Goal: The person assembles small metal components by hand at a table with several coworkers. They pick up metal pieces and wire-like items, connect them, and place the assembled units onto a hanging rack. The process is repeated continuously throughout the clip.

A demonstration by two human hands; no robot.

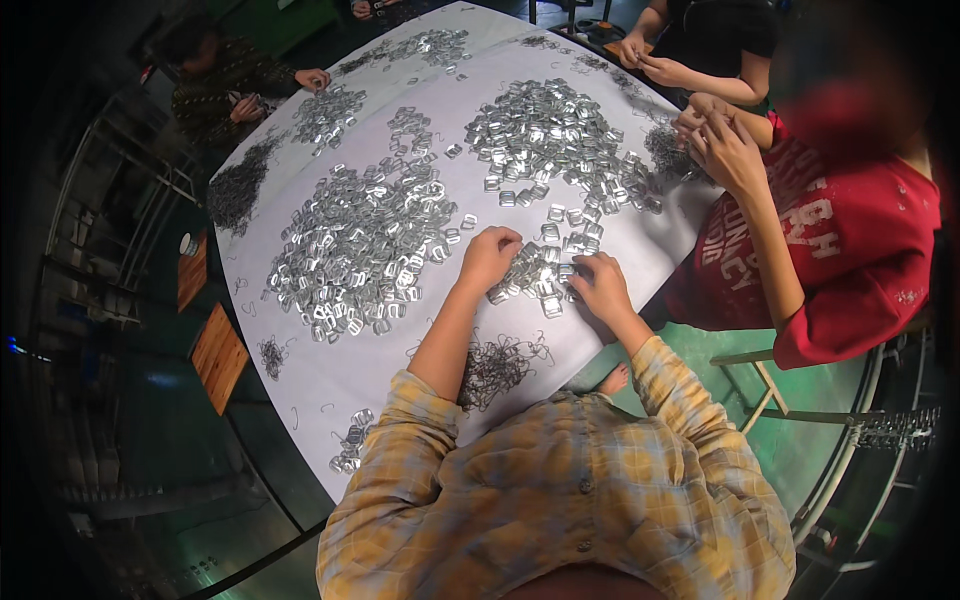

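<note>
My left hand (pixel 489 261) rests at the left edge of a small heap of shiny metal buckles (pixel 541 272), fingers curled down; anything in them is hidden. Across the heap, my right hand (pixel 604 287) touches its right side with bent fingers slightly apart, and no held piece shows there. The buckles are small, flat, rectangular frames, lying loose and overlapping. Beside my left forearm, close to my body, is a tangle of thin dark wire pieces (pixel 497 372).
Larger buckle piles (pixel 362 245) (pixel 545 130) cover the white tabletop (pixel 400 420). More dark wire pieces (pixel 240 190) lie at the far left. A person in red (pixel 840 240) works close on my right; others sit around the far side. Wooden stools (pixel 221 357) stand left.
</note>
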